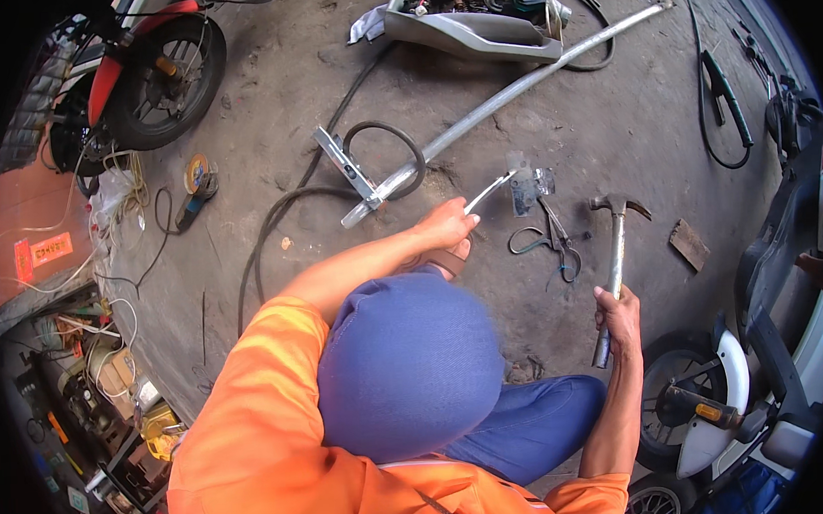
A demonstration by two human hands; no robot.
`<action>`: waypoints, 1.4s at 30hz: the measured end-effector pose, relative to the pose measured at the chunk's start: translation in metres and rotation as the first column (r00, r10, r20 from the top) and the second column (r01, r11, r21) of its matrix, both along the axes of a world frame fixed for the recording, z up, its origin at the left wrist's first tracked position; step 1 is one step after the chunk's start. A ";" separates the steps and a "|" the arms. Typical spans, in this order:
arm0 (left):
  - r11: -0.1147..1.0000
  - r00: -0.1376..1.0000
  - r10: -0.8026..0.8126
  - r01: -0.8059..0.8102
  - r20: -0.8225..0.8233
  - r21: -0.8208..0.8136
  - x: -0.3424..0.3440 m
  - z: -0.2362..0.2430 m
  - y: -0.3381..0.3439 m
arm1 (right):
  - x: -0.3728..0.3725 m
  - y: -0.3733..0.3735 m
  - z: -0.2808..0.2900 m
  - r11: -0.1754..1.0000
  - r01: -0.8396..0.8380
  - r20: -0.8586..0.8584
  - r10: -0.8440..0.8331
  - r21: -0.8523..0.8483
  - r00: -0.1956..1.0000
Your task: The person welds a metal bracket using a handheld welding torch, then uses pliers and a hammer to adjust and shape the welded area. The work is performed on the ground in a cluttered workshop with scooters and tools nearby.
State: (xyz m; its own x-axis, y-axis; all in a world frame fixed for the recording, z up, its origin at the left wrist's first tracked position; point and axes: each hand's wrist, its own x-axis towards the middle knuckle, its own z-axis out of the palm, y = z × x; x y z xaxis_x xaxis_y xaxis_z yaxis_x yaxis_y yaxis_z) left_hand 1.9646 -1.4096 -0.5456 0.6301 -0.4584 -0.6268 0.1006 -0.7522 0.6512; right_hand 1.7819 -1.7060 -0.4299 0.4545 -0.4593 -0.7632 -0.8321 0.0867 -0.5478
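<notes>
My left hand [447, 224] is closed around a slim silver pliers-like tool [491, 190]. The tool's far tip reaches the edge of a small shiny metal plate [524, 195] lying on the ground. In my right hand [619, 314] is a claw hammer [617, 246], gripped low on its metal handle, with the head pointing away from me. Between the plate and the hammer lies a pair of dark-handled scissors [556, 240]. A flat brown scrap [688, 245] rests right of the hammer head.
A long metal pipe [506, 108] crosses the concrete, with a metal bracket [345, 168] at its near end. Dark cable [276, 212] loops nearby. An angle grinder [196, 202] lies left, a black electrode holder [726, 96] far right. Motorbikes [161, 84] and a grey body panel [475, 35] surround the area.
</notes>
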 end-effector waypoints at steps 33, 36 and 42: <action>0.954 0.994 -0.008 -0.024 0.105 0.300 0.010 0.045 0.124 | 0.151 0.097 -0.003 0.865 -0.483 0.073 0.495 -0.140 0.866; 0.949 0.967 -0.013 -0.068 0.255 0.306 0.005 0.021 0.153 | 0.151 0.103 0.021 0.872 -0.465 0.092 0.481 -0.149 0.872; 0.934 0.955 0.298 -0.289 -0.011 0.208 -0.020 -0.028 0.118 | 0.117 0.113 0.002 0.901 -0.410 0.129 0.427 -0.144 0.895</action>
